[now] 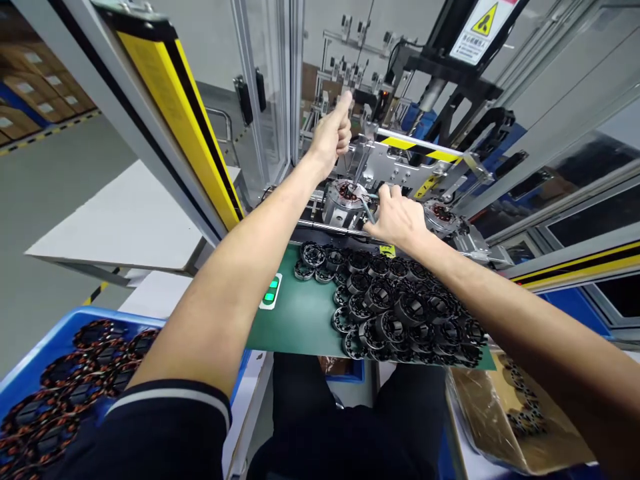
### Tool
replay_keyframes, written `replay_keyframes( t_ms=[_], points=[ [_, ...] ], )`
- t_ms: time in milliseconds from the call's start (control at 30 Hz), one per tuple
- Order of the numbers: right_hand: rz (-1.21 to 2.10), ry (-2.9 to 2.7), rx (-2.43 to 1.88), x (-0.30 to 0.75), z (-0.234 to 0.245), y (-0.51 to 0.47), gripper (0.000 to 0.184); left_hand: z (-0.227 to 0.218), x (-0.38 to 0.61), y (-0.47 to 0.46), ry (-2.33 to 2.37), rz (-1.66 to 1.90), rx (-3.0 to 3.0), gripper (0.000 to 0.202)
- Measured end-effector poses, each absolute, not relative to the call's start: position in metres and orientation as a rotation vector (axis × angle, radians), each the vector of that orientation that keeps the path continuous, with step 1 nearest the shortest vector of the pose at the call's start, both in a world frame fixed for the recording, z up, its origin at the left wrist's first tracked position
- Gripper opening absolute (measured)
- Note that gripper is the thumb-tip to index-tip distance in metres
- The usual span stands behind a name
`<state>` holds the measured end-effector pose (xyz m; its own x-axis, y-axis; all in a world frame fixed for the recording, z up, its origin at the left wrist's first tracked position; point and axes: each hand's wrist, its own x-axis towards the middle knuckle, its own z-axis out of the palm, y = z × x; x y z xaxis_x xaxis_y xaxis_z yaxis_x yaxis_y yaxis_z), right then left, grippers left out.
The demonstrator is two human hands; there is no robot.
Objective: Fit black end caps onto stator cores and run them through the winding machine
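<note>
My left hand (331,135) is raised inside the machine, fingers curled with the forefinger stretched upward, and a thin rod or wire runs down from near it to a copper-wound stator (347,193). That stator sits on a round metal fixture (340,212). My right hand (396,217) is closed on a thin teal-handled tool (369,212), right beside the fixture. A second fixture with a stator (442,213) stands to the right of my right hand.
A green mat (300,317) holds a heap of several black ring-shaped stator cores (400,310) and a green lit button box (271,292). A blue bin (45,357) of wound stators is at lower left, a bagged box (520,413) at lower right. A yellow light curtain post (175,113) stands left.
</note>
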<state>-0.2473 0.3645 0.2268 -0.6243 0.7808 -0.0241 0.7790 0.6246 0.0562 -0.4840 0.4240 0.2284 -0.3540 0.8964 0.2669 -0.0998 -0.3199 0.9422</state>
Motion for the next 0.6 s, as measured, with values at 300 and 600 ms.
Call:
replay_keyframes(
  t_ms=[300, 600],
  points=[
    [0.108, 2.72, 1.338, -0.277, 0.221, 0.389, 0.082, 0.225, -0.473, 0.433, 1.261, 1.758, 1.074, 0.107],
    [-0.113, 2.614, 1.31, -0.292, 0.231, 0.391, 0.052, 0.261, -0.462, 0.423, 1.389, 1.762, 1.13, 0.111]
  ],
)
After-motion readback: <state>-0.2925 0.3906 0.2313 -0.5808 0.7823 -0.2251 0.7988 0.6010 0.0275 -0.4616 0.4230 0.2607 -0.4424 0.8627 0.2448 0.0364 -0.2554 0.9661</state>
